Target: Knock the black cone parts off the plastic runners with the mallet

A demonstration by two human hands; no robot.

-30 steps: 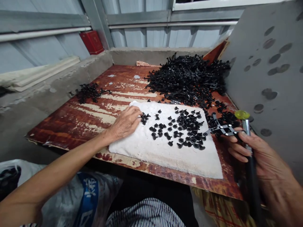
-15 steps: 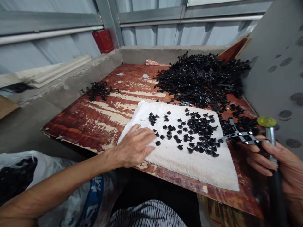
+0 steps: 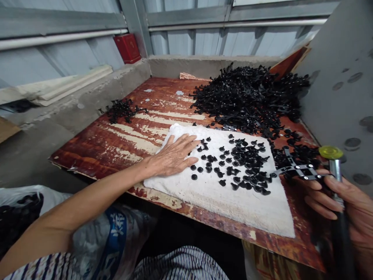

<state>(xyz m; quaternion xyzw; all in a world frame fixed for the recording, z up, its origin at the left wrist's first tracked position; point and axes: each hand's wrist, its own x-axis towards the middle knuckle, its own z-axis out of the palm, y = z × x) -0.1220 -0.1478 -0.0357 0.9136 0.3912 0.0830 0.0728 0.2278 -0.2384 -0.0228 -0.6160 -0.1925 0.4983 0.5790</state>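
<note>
My left hand (image 3: 173, 155) lies flat with fingers stretched out on the left part of a white cloth (image 3: 221, 198), its fingertips beside several small black plastic caps (image 3: 241, 163) scattered over the cloth. My right hand (image 3: 346, 202) at the right edge is closed round a dark-handled tool with a yellow tip (image 3: 330, 152) and also holds a black cross-shaped plastic piece (image 3: 294, 170) between the fingers.
The cloth rests on a worn red-brown board (image 3: 116, 144). A big heap of black cross pieces (image 3: 250, 99) fills the back right; a small cluster (image 3: 122, 109) sits at the left. A grey panel (image 3: 338, 89) stands on the right, a red box (image 3: 127, 47) behind, bags (image 3: 96, 241) below.
My left hand slid from the cloth's near-left edge forward onto the cloth, fingers spreading toward the caps. The right hand kept its hold on the tool and cross piece.
</note>
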